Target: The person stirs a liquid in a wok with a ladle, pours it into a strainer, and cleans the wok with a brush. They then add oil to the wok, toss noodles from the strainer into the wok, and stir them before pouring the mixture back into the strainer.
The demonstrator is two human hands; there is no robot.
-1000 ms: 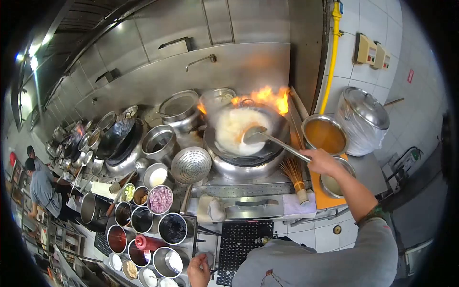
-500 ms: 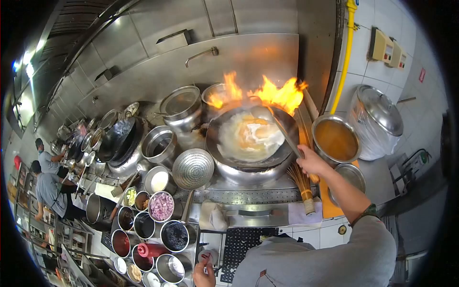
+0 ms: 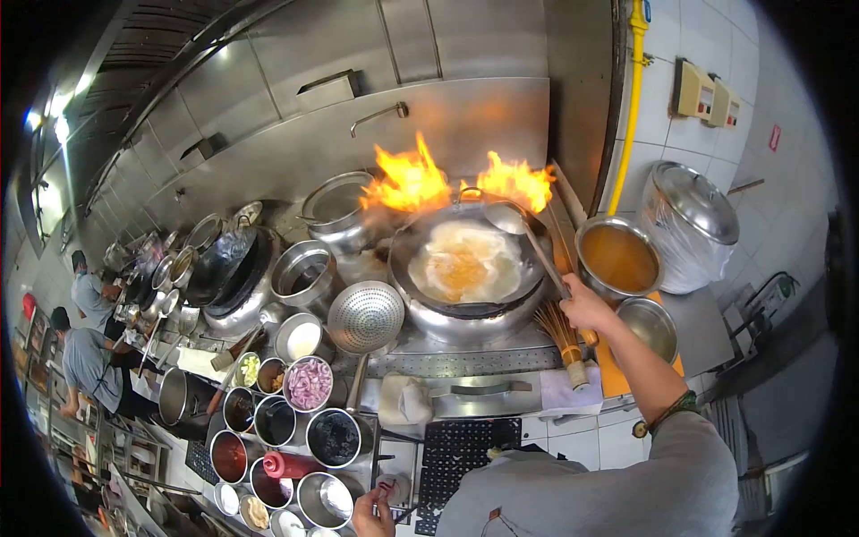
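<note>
My right hand (image 3: 586, 309) grips the long handle of a metal ladle (image 3: 507, 217), whose bowl rests at the far right rim of the wok (image 3: 470, 304). In the wok lies a pale frying egg (image 3: 465, 264) with an orange middle. Flames (image 3: 413, 182) rise behind the wok on both sides. My left hand (image 3: 371, 515) is low at the frame's bottom edge, by a small round knob or dish at the counter front; what it holds is unclear.
A perforated strainer (image 3: 365, 316) lies left of the wok. Several seasoning bowls (image 3: 309, 383) and a red squeeze bottle (image 3: 288, 465) stand at lower left. A pot of orange liquid (image 3: 617, 259), a lidded pot (image 3: 693, 224) and a bamboo brush (image 3: 564, 340) are right. Two people (image 3: 89, 358) work far left.
The ladle moved from the wok's middle to its far right rim. The flames grew and spread behind the wok. The egg has spread flat.
</note>
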